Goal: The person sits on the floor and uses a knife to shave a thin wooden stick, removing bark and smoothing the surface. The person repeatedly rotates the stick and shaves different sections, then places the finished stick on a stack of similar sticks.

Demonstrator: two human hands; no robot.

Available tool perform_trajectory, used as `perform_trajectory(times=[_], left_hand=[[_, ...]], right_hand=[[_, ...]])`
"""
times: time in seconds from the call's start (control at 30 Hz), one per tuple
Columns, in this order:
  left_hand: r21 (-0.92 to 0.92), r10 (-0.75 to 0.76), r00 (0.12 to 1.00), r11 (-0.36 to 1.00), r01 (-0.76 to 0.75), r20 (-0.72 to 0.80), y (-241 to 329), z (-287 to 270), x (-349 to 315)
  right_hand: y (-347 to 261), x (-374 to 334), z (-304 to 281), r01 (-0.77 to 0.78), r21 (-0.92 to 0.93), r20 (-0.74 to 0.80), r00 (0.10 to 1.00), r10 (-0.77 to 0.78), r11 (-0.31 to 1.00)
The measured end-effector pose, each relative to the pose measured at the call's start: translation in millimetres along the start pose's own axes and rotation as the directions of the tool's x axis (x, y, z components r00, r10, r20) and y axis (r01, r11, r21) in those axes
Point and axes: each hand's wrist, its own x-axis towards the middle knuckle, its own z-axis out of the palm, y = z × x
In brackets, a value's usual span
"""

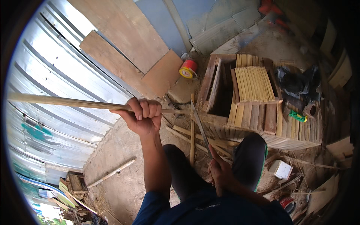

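Observation:
My left hand point(142, 114) is closed around a long thin wooden strip point(67, 101), raised in front of me. Most of the strip runs out to the left; a shorter end passes right of the fist and meets the blade in the picture. Whether the two touch, I cannot tell. In my right hand point(220, 171), near my lap, is a long narrow-bladed knife point(201, 129), its blade slanting up and forward to the left. My fingers partly hide its handle.
A slatted wooden box structure point(255, 116) stands ahead right, bearing a black plastic bag point(296, 84) and a green-handled tool point(298, 116). A red and yellow tin point(188, 69) is behind. Wood strips point(112, 172) litter the floor. Corrugated metal point(63, 71) walls the left. A white block point(281, 170) lies right.

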Motion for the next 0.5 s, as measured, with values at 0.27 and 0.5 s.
perform_trajectory(times=[0.27,0.5], left_hand=[[-0.104,-0.031,0.999,0.994,0.034,0.029,-2.3,-3.9,0.5],[-0.061,-0.079,0.994,0.995,0.083,0.072,-6.1,3.6,3.5]], right_hand=[[-7.5,-9.2,0.0,0.647,-0.081,-0.1,0.752,-0.652,0.759],[-8.7,-14.1,-4.8,0.003,0.054,-0.056,0.998,0.0,0.999]])
